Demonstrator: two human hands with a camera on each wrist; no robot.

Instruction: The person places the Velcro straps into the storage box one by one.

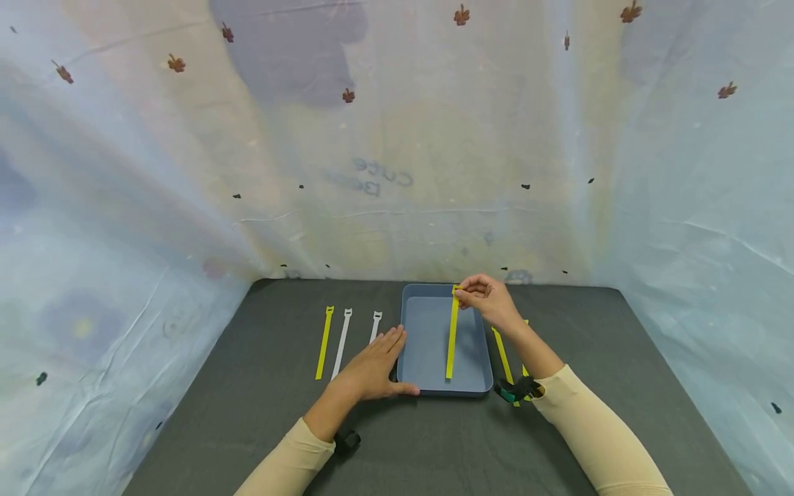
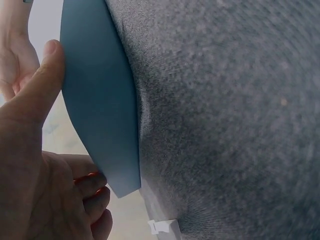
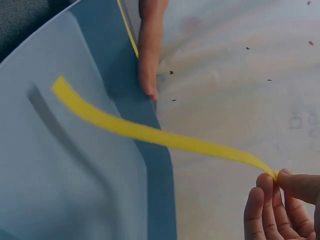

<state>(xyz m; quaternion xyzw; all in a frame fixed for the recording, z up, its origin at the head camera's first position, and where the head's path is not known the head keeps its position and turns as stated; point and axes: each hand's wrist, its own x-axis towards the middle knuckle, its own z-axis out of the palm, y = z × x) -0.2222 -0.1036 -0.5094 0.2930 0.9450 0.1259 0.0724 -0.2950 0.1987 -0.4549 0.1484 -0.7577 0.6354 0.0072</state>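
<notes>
My right hand (image 1: 490, 301) pinches the head end of a yellow hook-and-loop cable tie (image 1: 452, 337) between thumb and fingertips. The tie's long tail hangs over the blue-grey tray (image 1: 423, 344), and in the right wrist view the strap (image 3: 145, 133) bows above its own shadow on the tray floor. At the tray's near left corner rests my left hand (image 1: 374, 365), fingers extended along the left side and thumb (image 2: 51, 62) against the front wall. Under and beside that hand lie a white tie (image 1: 375, 325) and another white tie (image 1: 342, 344).
Farthest left lies a yellow tie (image 1: 324, 344). To the tray's right are a yellow tie (image 1: 502, 355) and another yellow tie (image 1: 525, 372), partly hidden by my right forearm. A dark grey cloth (image 1: 434, 441) covers the table, and a patterned curtain (image 1: 434, 172) hangs behind.
</notes>
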